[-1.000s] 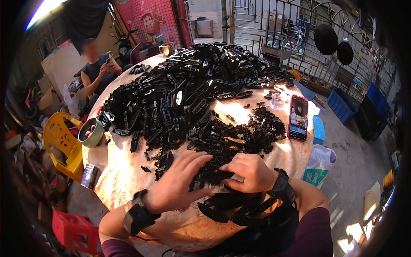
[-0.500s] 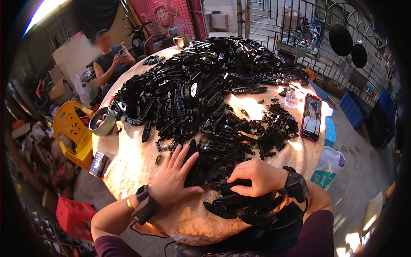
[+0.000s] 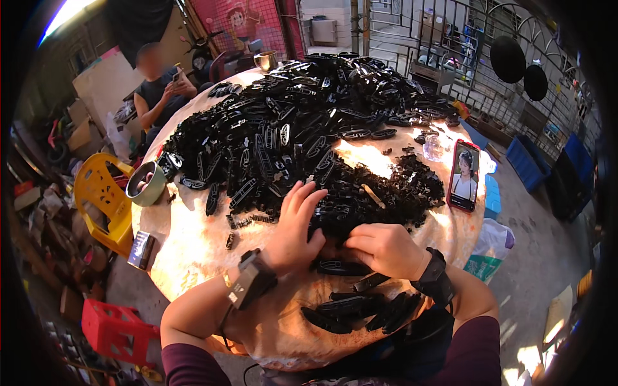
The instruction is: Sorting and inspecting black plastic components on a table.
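Left hand (image 3: pixel 291 235) and right hand (image 3: pixel 390 251) have advanced to the near edge of the black parts (image 3: pixel 257 138) heaped on the worktop (image 3: pixel 187 248). Left fingers: parted; right: curled, grip cannot be determined. Picking appears underway; next move calls for a secure pinch.

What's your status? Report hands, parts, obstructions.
Left hand open at near edge of black-parts heap; right hand bunched, grip hidden. Long black piece close by, near side.
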Available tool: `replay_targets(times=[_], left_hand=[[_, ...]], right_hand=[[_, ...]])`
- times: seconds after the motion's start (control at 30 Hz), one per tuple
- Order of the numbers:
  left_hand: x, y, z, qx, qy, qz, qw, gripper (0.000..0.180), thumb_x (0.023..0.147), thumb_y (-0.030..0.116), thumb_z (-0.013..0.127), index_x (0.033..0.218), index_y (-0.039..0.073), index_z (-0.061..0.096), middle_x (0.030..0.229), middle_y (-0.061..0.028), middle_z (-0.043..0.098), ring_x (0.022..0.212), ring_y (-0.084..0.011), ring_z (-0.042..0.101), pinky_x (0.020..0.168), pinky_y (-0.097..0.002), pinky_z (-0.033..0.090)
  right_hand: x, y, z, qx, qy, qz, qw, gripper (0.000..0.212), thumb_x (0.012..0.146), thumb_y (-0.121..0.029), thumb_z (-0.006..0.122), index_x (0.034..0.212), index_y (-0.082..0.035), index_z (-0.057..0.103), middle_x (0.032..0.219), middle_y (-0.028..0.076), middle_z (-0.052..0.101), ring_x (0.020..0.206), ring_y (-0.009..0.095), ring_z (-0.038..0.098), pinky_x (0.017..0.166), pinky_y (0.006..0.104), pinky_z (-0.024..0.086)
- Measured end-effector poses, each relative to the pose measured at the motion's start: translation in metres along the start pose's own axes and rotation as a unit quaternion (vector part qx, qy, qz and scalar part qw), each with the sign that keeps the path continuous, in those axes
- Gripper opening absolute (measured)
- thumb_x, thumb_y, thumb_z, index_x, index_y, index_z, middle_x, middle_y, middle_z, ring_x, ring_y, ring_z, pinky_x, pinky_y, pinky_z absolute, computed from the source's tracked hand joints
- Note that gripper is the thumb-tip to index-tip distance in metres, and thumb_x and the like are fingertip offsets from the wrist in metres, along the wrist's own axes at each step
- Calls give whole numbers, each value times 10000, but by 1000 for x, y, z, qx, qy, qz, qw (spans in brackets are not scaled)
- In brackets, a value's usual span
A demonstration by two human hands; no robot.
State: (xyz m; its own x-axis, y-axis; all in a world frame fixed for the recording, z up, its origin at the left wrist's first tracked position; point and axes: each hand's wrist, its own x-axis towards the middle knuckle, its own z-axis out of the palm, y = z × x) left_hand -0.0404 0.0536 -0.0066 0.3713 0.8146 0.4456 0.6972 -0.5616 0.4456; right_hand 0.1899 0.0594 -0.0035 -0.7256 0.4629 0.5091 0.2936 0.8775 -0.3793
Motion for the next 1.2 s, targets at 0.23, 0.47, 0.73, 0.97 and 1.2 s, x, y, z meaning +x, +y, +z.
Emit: replay_targets(times=[0.23,0.47,0.73,0.97,1.2], left_hand=[[-12,16,-32,37,-69,113,991,373,682,216,820,990,108,640,1013,-91,527,956,-301,480,857,-383,435],[-17,32,-33,37,-175,163,970,386,705,332,799,1030,158,685,973,-29,549,941,-248,498,838,-383,424],[-35,46,-26,64,-200,118,970,323,742,280,759,1003,106,680,859,-52,597,833,-247,574,759,-368,459],[-11,39,-50,-185,-316,32,930,187,882,239,668,926,58,685,800,-108,632,740,-308,613,673,-394,490],[4,-38,-36,80,-40,110,990,382,739,-62,590,1083,81,675,1131,-88,620,1044,-315,534,899,-381,475]], right_hand=[[5,7,-8,-107,135,60,983,291,709,-165,776,964,-73,672,969,70,628,863,274,600,739,361,517],[5,-2,-4,-111,5,-10,994,362,694,-197,762,1035,-110,679,1183,68,563,1087,259,514,907,390,441],[2,-5,1,-135,66,-30,988,275,714,-213,754,954,-103,676,1064,42,601,976,240,553,840,361,445],[-5,-1,5,-70,-31,-69,995,273,775,-270,719,1014,-145,679,834,-23,589,771,171,568,769,324,422],[1,-13,9,-69,-26,-34,997,285,741,-144,735,1020,-130,678,882,-4,603,767,200,585,743,324,461]])
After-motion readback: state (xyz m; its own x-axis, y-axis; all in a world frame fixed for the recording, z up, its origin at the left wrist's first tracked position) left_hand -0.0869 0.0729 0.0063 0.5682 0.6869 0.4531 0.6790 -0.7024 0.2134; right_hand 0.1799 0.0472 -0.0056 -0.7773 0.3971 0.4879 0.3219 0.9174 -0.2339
